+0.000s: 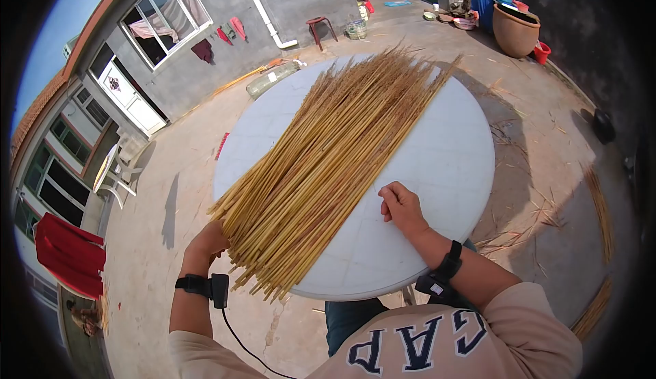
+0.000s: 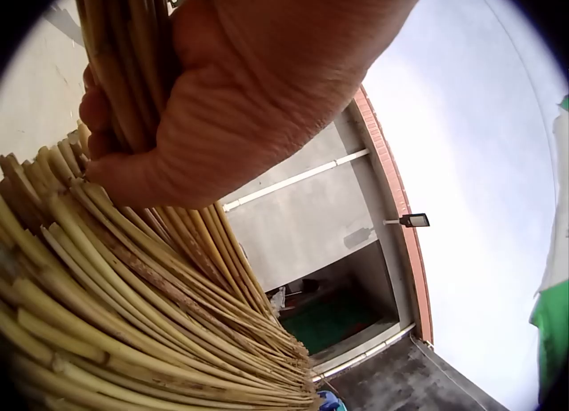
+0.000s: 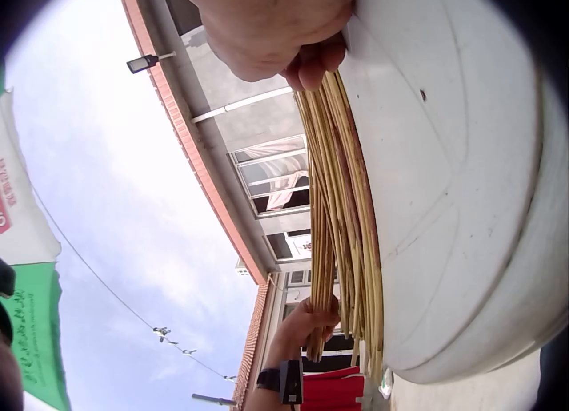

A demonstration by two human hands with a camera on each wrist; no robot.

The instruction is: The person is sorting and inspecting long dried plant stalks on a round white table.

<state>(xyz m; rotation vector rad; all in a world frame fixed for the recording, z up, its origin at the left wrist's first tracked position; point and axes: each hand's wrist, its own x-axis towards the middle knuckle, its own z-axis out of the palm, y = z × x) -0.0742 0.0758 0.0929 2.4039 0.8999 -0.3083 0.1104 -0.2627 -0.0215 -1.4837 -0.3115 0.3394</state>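
Long dry reed stalks (image 1: 321, 181) with feathery brown heads lie side by side across the round white table (image 1: 444, 146), cut ends toward the person's left. At those cut ends the left hand (image 1: 210, 240) grips several stalks at the near-left edge of the layer. In the left wrist view, the fingers of the left hand (image 2: 240, 91) curl round this bunch (image 2: 124, 64), beside the other cut ends. The right hand (image 1: 404, 208) is over the table just right of the stalks, fingers loosely curled and holding nothing visible. In the right wrist view, its fingertips (image 3: 316, 66) overlap the stalks.
More stalks (image 1: 599, 208) lie on the concrete ground at the right, with loose scraps around. Behind the table are a clear container (image 1: 273, 80) and a small stool (image 1: 321, 32). A large clay pot (image 1: 515, 32) stands at the back right, a white chair (image 1: 116, 174) at the left.
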